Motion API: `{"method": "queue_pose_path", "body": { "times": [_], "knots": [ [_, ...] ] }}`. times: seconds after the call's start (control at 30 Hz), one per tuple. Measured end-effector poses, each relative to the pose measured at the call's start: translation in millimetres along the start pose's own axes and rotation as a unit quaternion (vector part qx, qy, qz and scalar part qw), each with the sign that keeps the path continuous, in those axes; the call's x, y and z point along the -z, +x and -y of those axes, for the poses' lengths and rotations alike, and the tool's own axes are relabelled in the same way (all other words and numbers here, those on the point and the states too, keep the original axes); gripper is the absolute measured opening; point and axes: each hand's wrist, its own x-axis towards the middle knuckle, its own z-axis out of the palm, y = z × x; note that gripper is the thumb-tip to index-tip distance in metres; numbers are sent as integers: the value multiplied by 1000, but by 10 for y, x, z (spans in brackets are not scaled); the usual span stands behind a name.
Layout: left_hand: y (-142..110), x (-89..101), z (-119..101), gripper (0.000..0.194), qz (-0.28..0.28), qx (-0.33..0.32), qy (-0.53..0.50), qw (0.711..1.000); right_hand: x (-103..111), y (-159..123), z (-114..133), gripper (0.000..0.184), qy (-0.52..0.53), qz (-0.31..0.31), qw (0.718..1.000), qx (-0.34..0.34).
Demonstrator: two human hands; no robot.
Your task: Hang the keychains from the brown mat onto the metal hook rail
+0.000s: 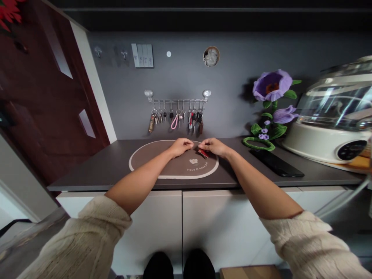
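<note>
Both my hands are over the oval brown mat (151, 162) with a pale rim, on the dark countertop. My right hand (214, 147) pinches a small red keychain (202, 152) with dark and metallic parts hanging below its fingertips. My left hand (181, 147) is close beside it, thumb and fingertips pressed together; whatever is between them is too small to make out. On the wall just behind, a clear key rack (177, 101) carries several key rings, among them a pink strap (174, 122) and a brown tag (151, 123).
At the right stand a purple fabric flower (272, 86) with a green looped base (258, 144), a black phone (276, 162) and a white appliance (322, 141) with a glass top. White cabinet doors (151, 228) lie below the counter; a dark red door (55, 97) is at left.
</note>
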Motion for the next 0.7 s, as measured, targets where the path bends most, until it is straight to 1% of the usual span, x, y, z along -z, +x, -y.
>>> {"method": "queue_pose_path", "body": {
  "times": [0.37,0.57,0.7],
  "knots": [
    [3,-70,-73,25,-5,-40,-27,999,-27,35,16,35,-17,-33,996,76],
    [-24,-95,-158,22,-17,-15,-60,998,-43,35,31,36,-3,-46,995,93],
    [-17,-108,-182,19,-22,-9,-81,996,-58,32,41,36,30,-53,994,96]
  ]
}}
